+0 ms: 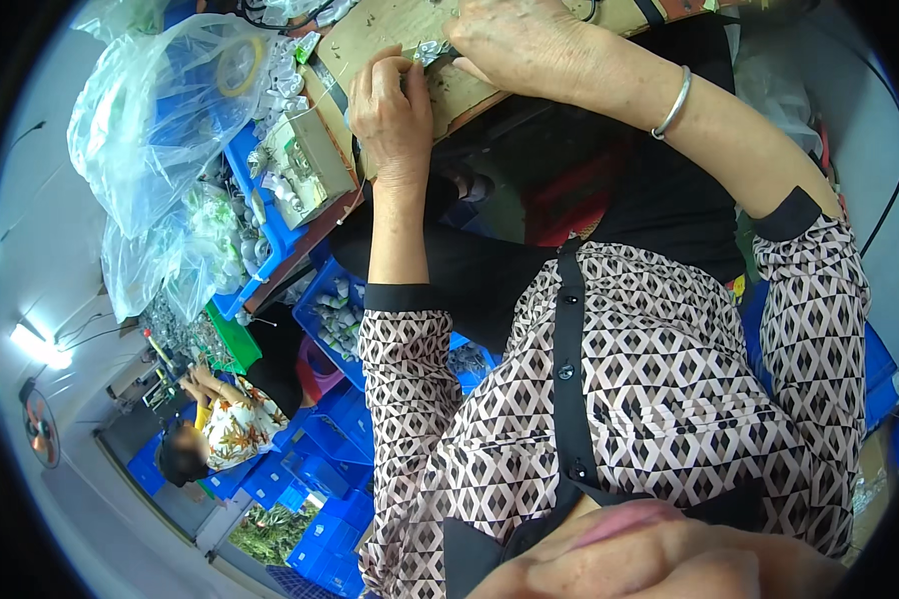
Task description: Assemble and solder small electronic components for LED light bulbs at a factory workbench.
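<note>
My left hand (395,108) is over the near edge of the wooden worktable (370,35), its fingers curled in and pressed together. My right hand (519,42) reaches in from the right with bent, closed fingers. A small shiny piece, whitish with some green (430,52), shows between the fingertips of both hands. Its kind is too small to tell, and the fingers partly hide it. Which hand grips it more firmly cannot be told. A bracelet (672,105) circles my right wrist.
Left of my left hand stands a pale box (305,170) with small parts, beside a blue tray (282,240) of grey-white pieces. A large clear plastic bag (150,140) hangs over it. Blue crates (340,424) are stacked lower left. Another person (235,424) works farther off.
</note>
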Available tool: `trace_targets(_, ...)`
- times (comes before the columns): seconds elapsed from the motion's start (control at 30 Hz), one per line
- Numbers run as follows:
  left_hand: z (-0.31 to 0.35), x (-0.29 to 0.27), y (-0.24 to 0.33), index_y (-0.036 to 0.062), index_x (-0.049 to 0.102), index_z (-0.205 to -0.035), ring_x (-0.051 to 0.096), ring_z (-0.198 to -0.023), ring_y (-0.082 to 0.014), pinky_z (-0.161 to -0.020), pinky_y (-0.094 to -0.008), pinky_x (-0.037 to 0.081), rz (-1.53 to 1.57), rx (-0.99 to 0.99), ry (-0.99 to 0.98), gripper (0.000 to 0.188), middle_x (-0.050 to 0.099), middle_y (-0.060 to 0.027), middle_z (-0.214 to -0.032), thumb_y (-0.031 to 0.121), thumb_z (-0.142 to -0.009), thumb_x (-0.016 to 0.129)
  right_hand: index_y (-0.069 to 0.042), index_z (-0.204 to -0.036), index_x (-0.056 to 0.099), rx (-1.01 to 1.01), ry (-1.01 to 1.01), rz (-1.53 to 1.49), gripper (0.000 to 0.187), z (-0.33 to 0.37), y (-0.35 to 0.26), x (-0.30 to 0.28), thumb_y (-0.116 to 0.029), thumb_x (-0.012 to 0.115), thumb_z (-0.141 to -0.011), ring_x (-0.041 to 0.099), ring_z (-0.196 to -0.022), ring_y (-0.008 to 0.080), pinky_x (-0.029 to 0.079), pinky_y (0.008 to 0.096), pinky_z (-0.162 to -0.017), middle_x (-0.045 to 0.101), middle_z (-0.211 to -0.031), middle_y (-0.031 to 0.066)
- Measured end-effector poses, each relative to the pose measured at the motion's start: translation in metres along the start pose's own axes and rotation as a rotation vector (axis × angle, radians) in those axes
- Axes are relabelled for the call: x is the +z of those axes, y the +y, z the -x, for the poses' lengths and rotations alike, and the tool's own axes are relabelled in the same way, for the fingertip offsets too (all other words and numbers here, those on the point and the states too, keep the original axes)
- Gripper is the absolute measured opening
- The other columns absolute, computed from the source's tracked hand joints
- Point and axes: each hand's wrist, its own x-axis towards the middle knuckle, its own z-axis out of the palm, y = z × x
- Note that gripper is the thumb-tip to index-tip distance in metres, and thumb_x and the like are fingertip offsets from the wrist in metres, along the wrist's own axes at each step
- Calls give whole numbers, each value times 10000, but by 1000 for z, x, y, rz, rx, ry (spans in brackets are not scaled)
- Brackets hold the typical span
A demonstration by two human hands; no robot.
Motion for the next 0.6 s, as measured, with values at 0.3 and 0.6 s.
trace_targets(0.3,-7,-10,-7,42,646,-881,629,-973,-330,-852,-419,497,47,-57,-141,140,690,-101,-1002,132,-827,738,-97,-783,737,37,132,51,150,-10,1,31,-191,622,-803,687,-754,202,500,348,-590,707,-758,74)
trace_targets(0.6,-15,-16,-3,55,682,-851,617,-962,-322,-869,-412,482,55,-194,-277,108,686,-86,-984,128,-809,748,-88,-756,730,-29,176,3,161,-2,11,13,-188,610,-793,668,-685,213,503,382,-853,672,-681,75)
